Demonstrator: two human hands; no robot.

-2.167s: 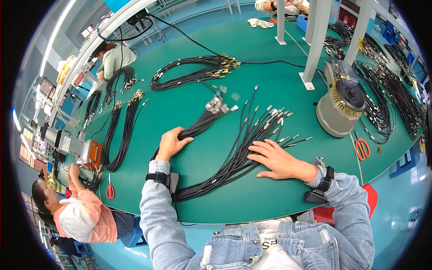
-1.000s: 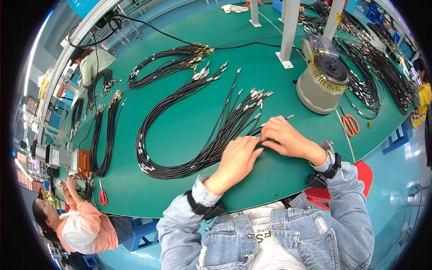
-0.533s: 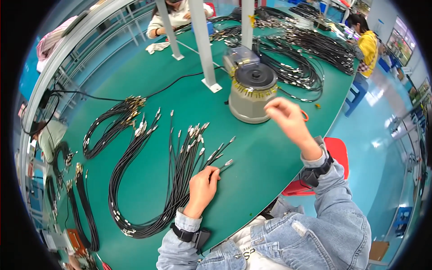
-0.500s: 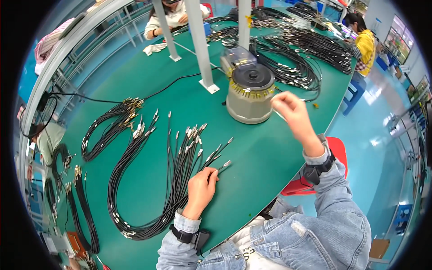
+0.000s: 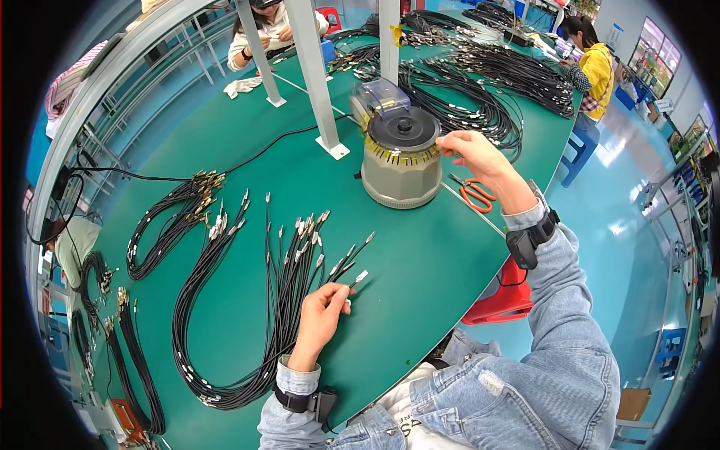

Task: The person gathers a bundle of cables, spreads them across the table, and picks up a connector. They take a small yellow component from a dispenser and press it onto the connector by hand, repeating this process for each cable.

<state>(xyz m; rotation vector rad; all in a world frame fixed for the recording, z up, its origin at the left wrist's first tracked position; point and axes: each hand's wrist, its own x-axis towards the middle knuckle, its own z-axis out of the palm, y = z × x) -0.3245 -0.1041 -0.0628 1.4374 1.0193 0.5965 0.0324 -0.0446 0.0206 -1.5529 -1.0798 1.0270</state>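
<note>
My left hand (image 5: 321,321) is closed in a pinch on a black cable, just behind its silvery connector end (image 5: 361,277). More cables of the same kind (image 5: 285,300) lie beside and under that hand in a U-shaped bundle with white-tipped ends. At the rim of a round grey-beige tape dispenser (image 5: 401,180) is my right hand (image 5: 476,159). Its thumb and index finger are pinched at the yellow tape tabs (image 5: 405,159) ringing the black top disc (image 5: 405,131). Whether a tab is between those fingertips is too small to tell.
Orange-handled pliers (image 5: 476,196) lie right of the dispenser. Grey metal posts (image 5: 319,90) rise behind it. Cable bundles lie at left (image 5: 139,360) and far right (image 5: 517,75). Two people work across the table, one in a yellow top (image 5: 596,75). A red stool (image 5: 499,300) stands by the table edge.
My right hand has moved to the dispenser's rim, uncovering the orange-handled pliers. The left hand keeps its pinch on the cable. The whole view has shifted slightly.
</note>
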